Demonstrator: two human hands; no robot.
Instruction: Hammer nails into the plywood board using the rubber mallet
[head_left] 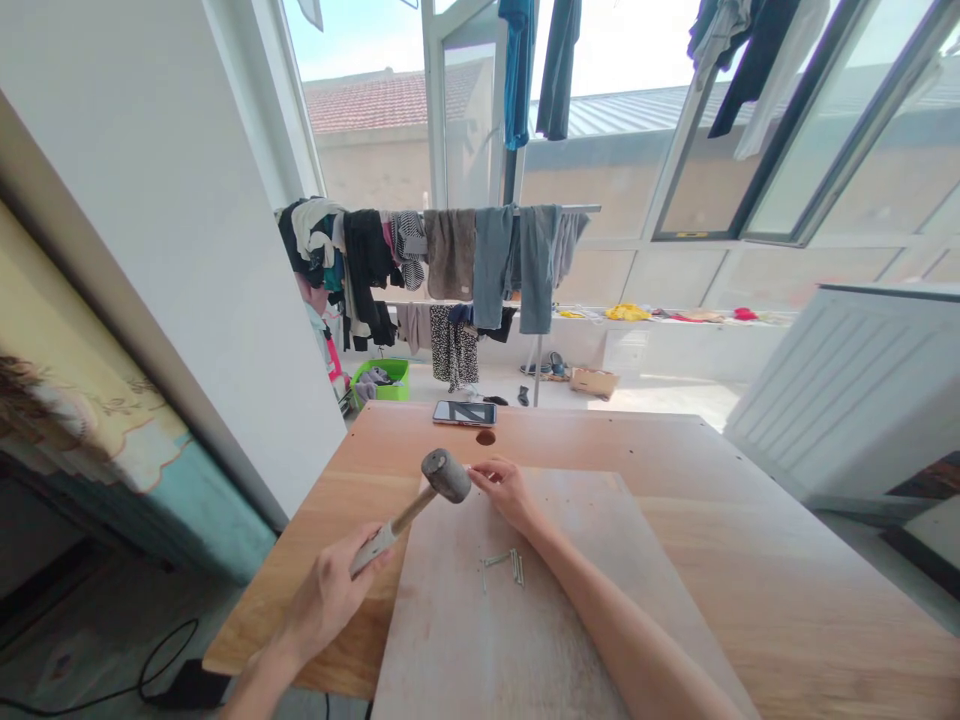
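Note:
My left hand (pixel 334 585) is wrapped round the pale grip of a rubber mallet (pixel 445 475). The mallet's dark cylindrical head is raised just left of my right hand (pixel 504 490), over the far left part of a pale wooden board (pixel 457 620). Thumb and fingers of my right hand are pinched together near the board's far edge; what they hold is too small and partly hidden by the mallet head. Several loose nails (pixel 517 567) lie on the board between my forearms.
Under the board is a brown wooden table (pixel 757 540) with a round hole. A phone (pixel 465 412) lies at its far edge. Beyond stand a drying rack with clothes (pixel 450 255) and a green basket (pixel 394 380). A white wall (pixel 187 250) rises on the left.

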